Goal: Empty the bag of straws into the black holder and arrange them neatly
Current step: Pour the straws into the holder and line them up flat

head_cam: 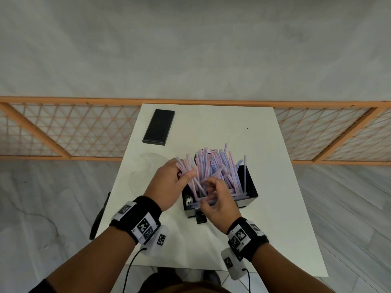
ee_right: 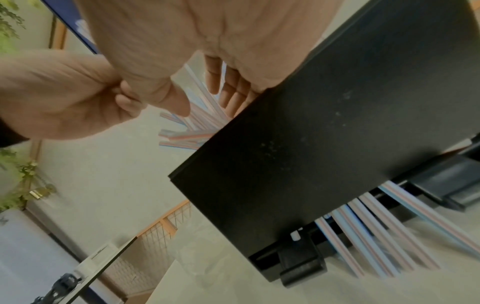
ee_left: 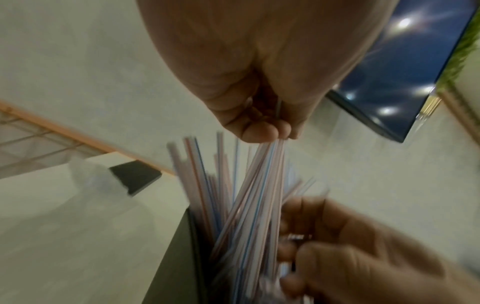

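A black holder (head_cam: 250, 182) stands mid-table, crammed with pink-and-blue striped straws (head_cam: 215, 163) that lean every way. My left hand (head_cam: 182, 172) grips a bunch of straws near their upper ends at the holder's left side; the left wrist view shows the pinch (ee_left: 270, 135) on their tips. My right hand (head_cam: 208, 187) reaches in over the holder's near edge, fingers curled among the lower straws. In the right wrist view the holder's wall (ee_right: 324, 133) fills the frame, and several straws (ee_right: 376, 226) poke out of its bottom slot.
A flat black lid (head_cam: 158, 127) lies at the far left of the white table (head_cam: 285, 218). A clear plastic bag (head_cam: 146, 166) lies flat left of the holder. An orange lattice railing (head_cam: 63, 127) runs behind the table.
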A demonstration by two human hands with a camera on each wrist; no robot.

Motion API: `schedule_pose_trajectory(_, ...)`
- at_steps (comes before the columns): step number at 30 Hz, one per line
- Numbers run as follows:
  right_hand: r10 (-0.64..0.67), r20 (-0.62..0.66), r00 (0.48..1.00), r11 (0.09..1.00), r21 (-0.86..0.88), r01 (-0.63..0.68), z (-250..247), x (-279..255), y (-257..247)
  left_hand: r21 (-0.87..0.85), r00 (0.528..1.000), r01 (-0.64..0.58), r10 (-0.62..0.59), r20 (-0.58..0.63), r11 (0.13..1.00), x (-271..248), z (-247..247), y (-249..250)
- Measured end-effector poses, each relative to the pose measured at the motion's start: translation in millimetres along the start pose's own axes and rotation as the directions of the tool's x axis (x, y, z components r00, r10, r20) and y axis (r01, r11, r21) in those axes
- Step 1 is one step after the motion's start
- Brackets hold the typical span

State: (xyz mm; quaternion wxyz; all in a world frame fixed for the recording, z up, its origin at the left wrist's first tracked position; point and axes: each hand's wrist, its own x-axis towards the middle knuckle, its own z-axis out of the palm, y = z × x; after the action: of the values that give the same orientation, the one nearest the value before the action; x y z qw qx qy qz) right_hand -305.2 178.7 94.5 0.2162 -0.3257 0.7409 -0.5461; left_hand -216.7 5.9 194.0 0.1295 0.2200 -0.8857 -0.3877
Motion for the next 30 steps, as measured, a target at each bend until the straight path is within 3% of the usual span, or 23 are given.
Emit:
schedule_pose_trajectory(5, -0.061, -0.115, 0.992, 0.996, 0.057, 0.068, -8, -7, -13, -0.094, 0.998, -0.032, 0.027, -0.055, 0.995, -8, -37, 33)
schedule_pose_trajectory(10, 0.189, -0.176, 0.966, 0.932, 0.342, -0.121, -9, -2, -43, -0.238, 0.992, -0.096, 0.073, -0.102, 0.966, -19, -39, 60)
schedule_pose_trajectory(14, 0.450, -0.056, 0.891, 0.634, 0.723, -0.275, -17, 11, -63, -0.498, 0.996, -0.089, 0.065, -0.065, 0.863, -23, -17, 73)
schedule_pose_trajectory(18, 0.518, 0.038, 0.855, 0.406, 0.868, -0.285, -28, 13, -64, -0.678, 1.000, 0.019, -0.008, 0.019, 0.734, -29, 2, 75)
schedule_pose_trajectory(21, 0.531, 0.056, 0.845, 0.291, 0.925, -0.244, -40, 13, -55, -0.700, 0.994, 0.112, -0.065, 0.093, 0.705, -32, 12, 73)
schedule_pose_trajectory(25, 0.655, -0.041, 0.754, 0.346, 0.904, -0.252, -54, 12, -43, -0.733, 0.955, 0.296, -0.199, 0.219, 0.613, -30, 32, 61)
schedule_pose_trajectory(28, 0.698, -0.119, 0.706, 0.471, 0.819, -0.328, -64, 10, -38, -0.777, 0.902, 0.421, -0.309, 0.303, 0.468, -30, 46, 46)
schedule_pose_trajectory(30, 0.680, -0.185, 0.710, 0.597, 0.702, -0.388, -68, 7, -32, -0.804, 0.879, 0.445, -0.366, 0.307, 0.394, -30, 51, 39)
